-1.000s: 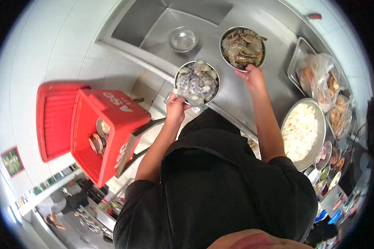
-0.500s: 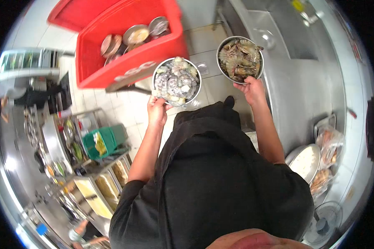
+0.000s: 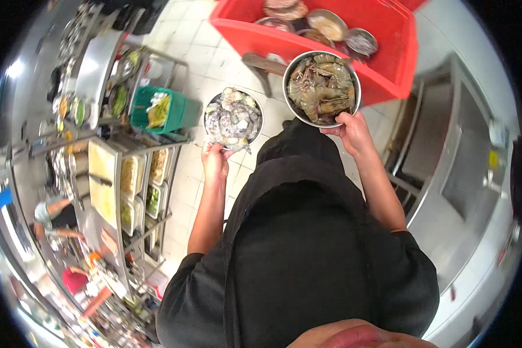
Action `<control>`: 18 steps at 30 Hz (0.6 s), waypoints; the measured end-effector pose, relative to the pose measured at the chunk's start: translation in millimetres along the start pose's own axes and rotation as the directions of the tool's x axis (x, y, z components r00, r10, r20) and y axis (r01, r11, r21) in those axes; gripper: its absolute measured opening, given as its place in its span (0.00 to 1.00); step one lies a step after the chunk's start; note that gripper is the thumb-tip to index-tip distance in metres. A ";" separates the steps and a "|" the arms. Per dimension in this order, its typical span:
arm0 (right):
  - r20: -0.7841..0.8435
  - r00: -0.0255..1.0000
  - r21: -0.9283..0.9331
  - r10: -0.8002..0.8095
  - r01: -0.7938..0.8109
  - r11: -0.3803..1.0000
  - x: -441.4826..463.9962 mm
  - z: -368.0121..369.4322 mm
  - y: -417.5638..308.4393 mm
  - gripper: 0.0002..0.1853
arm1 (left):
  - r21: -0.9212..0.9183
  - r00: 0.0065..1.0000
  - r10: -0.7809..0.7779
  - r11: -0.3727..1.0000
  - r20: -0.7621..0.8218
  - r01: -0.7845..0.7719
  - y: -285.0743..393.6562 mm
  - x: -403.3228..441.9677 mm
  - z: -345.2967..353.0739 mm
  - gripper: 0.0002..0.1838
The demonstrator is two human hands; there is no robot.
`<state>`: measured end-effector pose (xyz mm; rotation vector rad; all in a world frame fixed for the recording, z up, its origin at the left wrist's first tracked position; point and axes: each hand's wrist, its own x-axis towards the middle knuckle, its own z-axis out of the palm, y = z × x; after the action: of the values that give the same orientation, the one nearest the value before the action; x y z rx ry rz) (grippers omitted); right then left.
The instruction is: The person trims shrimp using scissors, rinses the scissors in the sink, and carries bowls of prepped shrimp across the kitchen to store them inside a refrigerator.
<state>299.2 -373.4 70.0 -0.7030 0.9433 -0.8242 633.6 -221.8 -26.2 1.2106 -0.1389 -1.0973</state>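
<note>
My left hand [image 3: 216, 160] is closed on the near rim of a round metal bowl [image 3: 263, 120]. Greyish-white chunks of raw seafood [image 3: 233, 119] fill it, and their exact kind is unclear. A second metal bowl [image 3: 285, 87] is gripped at its lower right edge by my right hand [image 3: 354, 133], fingers underneath. Raw, shell-on prawns [image 3: 322, 87] are heaped inside. Both bowls are held up in front of my body, apart from each other. The prawn bowl overlaps the red cooler box [image 3: 391, 78] in view.
Inside the open cooler are several metal bowls [image 3: 362, 43] of food. To the left stand a green bin [image 3: 177, 110] and a steel prep table with a cutting board [image 3: 101, 185] and a knife [image 3: 100, 180]. A steel sink counter [image 3: 446, 214] lies right. Another person [image 3: 58, 217] works far left.
My body has turned left, so the cooler and sink counter have shifted right in view. Both bowls stay in my hands; the prawn bowl now appears in front of the cooler.
</note>
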 end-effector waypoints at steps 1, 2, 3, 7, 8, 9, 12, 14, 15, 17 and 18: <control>0.046 0.999 -0.012 0.014 -0.013 1.000 11.9 19.5 -2.4 0.23 | -0.033 0.999 0.018 0.999 -0.041 -0.019 6.2 -1.9 -4.1 0.13; 0.090 0.996 -0.023 0.029 -0.027 0.999 24.0 36.4 -3.5 0.23 | -0.065 0.996 0.033 0.997 -0.081 -0.038 13.7 -3.7 -7.7 0.14; 0.134 0.989 -0.034 0.060 -0.056 0.998 38.8 51.1 -4.2 0.23 | -0.068 0.993 0.044 0.996 -0.108 -0.052 17.2 0.1 -17.1 0.15; 0.265 0.964 -0.089 0.038 -0.015 0.996 55.7 92.4 -13.7 0.25 | -0.180 0.980 0.092 0.976 -0.179 -0.125 10.7 -20.7 -31.0 0.17; 0.307 0.949 -0.112 0.073 -0.040 0.993 70.7 106.4 -14.0 0.25 | -0.198 0.969 0.108 0.968 -0.224 -0.154 14.9 -17.8 -36.0 0.17; 0.341 0.933 -0.137 0.113 -0.070 0.988 87.8 120.2 -14.8 0.25 | -0.215 0.956 0.113 0.961 -0.270 -0.174 22.2 -18.2 -35.2 0.17; 0.365 0.916 -0.232 0.169 -0.087 0.969 114.9 153.6 -22.5 0.24 | -0.279 0.928 0.101 0.937 -0.358 -0.209 12.1 -14.2 -43.1 0.16; 0.394 0.896 -0.269 0.206 -0.102 0.958 139.6 180.6 -11.9 0.23 | -0.272 0.898 0.112 0.931 -0.427 -0.245 10.4 -6.3 -66.9 0.15; 0.398 0.885 -0.278 0.239 -0.132 0.951 154.9 195.0 -6.6 0.23 | -0.273 0.886 0.105 0.929 -0.451 -0.249 11.7 0.0 -77.9 0.15; 0.405 0.876 -0.288 0.260 -0.148 0.946 186.7 227.0 2.0 0.22 | -0.273 0.866 0.072 0.933 -0.494 -0.233 17.9 18.3 -100.9 0.13; 0.419 0.874 -0.300 0.245 -0.121 0.946 203.0 232.7 0.6 0.22 | -0.305 0.875 0.074 0.920 -0.479 -0.246 11.3 37.1 -99.1 0.13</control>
<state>576.7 -508.1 84.4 -0.9722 0.6842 -0.3369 720.1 -182.7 -74.3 1.0709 0.3116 -0.6253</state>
